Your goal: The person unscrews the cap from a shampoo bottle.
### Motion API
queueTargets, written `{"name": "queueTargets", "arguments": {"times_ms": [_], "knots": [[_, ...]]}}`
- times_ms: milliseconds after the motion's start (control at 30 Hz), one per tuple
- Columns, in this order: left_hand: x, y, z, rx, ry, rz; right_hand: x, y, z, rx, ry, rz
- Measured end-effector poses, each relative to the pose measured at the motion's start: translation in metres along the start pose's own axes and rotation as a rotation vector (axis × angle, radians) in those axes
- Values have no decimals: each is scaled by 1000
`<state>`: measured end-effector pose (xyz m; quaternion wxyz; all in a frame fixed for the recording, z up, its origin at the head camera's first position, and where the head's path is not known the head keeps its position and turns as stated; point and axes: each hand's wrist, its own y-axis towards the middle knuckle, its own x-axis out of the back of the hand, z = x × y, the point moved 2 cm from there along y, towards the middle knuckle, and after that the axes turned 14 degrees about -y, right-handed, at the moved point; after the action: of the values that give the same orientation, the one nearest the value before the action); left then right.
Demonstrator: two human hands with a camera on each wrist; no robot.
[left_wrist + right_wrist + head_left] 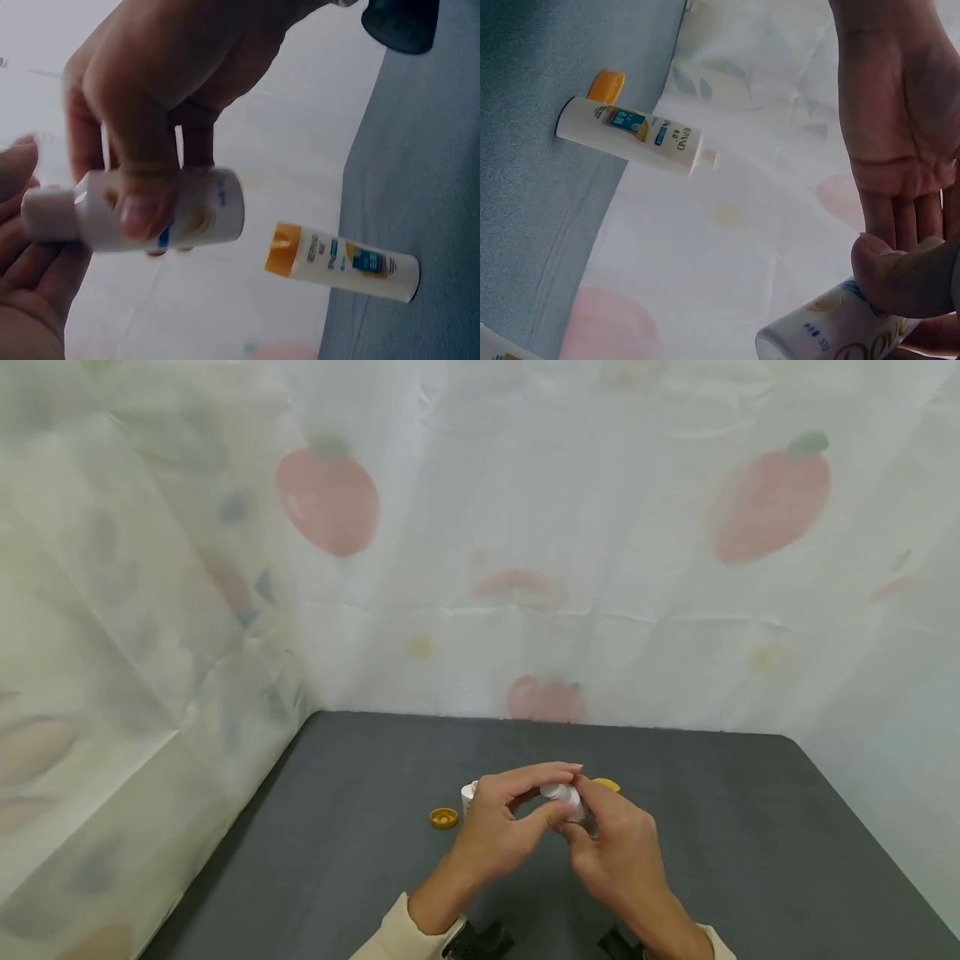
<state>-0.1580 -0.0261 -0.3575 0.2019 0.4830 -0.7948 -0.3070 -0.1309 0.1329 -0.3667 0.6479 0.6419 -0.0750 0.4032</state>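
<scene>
My right hand [618, 839] grips a small white Dove bottle [202, 214] round its body, thumb across the label. The bottle's white cap [49, 214] points up toward my left hand [495, 827]. The fingers of that hand reach out loosely over and behind the cap, and the cap shows between thumb and fingers in the head view. From the right wrist view the Dove bottle [821, 330] appears with its base toward the camera and its cap hidden.
An uncapped white bottle [641, 135] stands on the grey table [360, 777] beside an orange cap [442, 817]. Another white bottle [356, 262] stands upright with its orange cap on. Fruit-print sheeting [450, 527] walls the table's back and sides.
</scene>
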Motion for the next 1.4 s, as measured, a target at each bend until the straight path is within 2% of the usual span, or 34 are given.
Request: {"name": "queueTargets", "arguments": {"times_ms": [100,200,467,700,800,900,1133,1267,1400], "knots": [[5,-3,-1,-9,-31,62,0,0,1,-19,0,26],[7,-4,-2,-14,-26,77,0,0,1,-30,5,44],[6,-2,-1,-31,1,-41,2,0,2,-10,37,-12],[-1,4,-2,-129,-33,-46,3,-3,6,25,41,-47],[-3,5,-2,-146,-49,-53,4,-4,7,38,39,-57],[-2,3,-2,-133,-50,-57,5,-2,6,28,47,-61],[6,-3,-4,-97,-5,21,7,2,5,-52,63,-6],[7,-3,-5,-84,28,1,7,1,5,-71,64,9],[6,-1,-5,-96,33,-31,6,0,6,-52,74,-7]]}}
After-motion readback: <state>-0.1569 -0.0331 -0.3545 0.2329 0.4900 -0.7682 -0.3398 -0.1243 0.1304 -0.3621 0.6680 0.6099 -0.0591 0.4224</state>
